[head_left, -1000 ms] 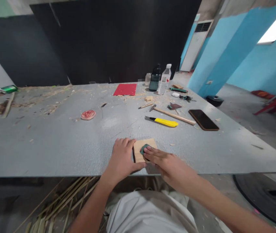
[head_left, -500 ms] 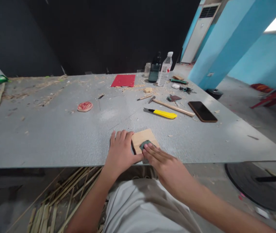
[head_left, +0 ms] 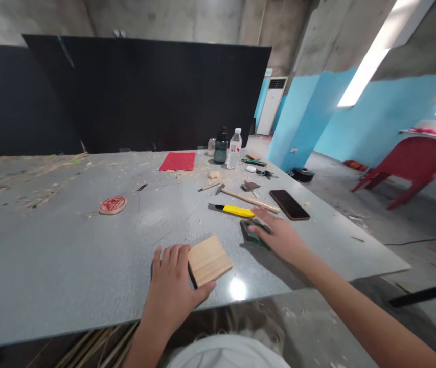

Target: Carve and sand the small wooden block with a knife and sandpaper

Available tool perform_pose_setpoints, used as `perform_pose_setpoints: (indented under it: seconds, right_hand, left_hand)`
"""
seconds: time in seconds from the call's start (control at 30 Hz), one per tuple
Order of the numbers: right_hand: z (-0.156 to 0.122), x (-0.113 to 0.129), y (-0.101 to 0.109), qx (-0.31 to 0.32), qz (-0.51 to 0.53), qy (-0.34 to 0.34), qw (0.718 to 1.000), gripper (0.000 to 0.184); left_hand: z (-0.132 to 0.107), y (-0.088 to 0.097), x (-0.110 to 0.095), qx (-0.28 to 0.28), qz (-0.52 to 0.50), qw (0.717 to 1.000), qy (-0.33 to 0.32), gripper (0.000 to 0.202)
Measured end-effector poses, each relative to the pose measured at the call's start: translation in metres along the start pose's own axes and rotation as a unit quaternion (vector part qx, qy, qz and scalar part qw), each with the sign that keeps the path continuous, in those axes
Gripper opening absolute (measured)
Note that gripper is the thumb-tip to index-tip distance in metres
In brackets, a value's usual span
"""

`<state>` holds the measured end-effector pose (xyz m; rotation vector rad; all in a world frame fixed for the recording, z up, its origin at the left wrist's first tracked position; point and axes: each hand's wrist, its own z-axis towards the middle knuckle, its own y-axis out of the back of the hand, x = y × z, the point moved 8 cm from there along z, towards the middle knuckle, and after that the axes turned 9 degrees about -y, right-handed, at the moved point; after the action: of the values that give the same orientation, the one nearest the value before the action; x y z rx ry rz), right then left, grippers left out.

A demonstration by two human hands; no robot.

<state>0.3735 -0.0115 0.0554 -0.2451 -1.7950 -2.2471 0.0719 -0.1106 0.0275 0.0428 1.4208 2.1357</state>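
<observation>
Pointing toward the upper left, the fingers of the right hand (head_left: 283, 239) sit right of centre, over a dark green scrap (head_left: 246, 230). Honestly can't tell if they're pinching it or just resting on it. Their tips are right by the handle end of the yellow cutter (head_left: 236, 211), maybe touching, hard to say. That cutter lies nearly crosswise on the table (head_left: 87, 266), blade end to the left, so the right hand is way nearer to it than the left. Meanwhile the left hand (head_left: 172, 281), lower centre, has the wooden block (head_left: 210, 260) gripped by a corner, fingers along the left edge, thumb along the near one. Block's squarish, so no real long axis, and it's down and left of the right fingers, well apart.
</observation>
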Motion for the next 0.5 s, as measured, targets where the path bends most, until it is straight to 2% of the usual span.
perform_pose_setpoints:
  seconds: [0.07,0.1,0.17,0.23,0.33,0.5]
  right_hand:
    - [0.018,-0.048,0.026,-0.055,-0.069,-0.149,0.985,0.056]
    - [0.028,-0.069,0.037,-0.061,-0.088,-0.195,0.975,0.057]
    - [0.047,-0.104,0.048,-0.043,-0.108,-0.246,0.962,0.061]
    - [0.061,-0.133,0.046,-0.006,-0.119,-0.283,0.952,0.065]
    - [0.071,-0.153,0.034,0.032,-0.124,-0.311,0.942,0.07]
    - [0.073,-0.155,0.022,0.033,-0.105,-0.323,0.94,0.068]
  left_hand:
    - [0.0,0.0,0.0,0.0,0.008,1.0,0.001,0.058]
    - [0.0,0.0,0.0,-0.001,0.013,1.0,0.001,0.058]
    - [0.0,-0.001,0.002,-0.004,0.019,1.0,-0.001,0.058]
    - [0.0,-0.003,0.005,-0.003,0.018,1.0,-0.006,0.058]
    - [-0.001,-0.008,0.009,0.002,0.018,1.0,-0.016,0.059]
    - [-0.001,-0.009,0.01,-0.012,0.034,0.999,-0.019,0.059]
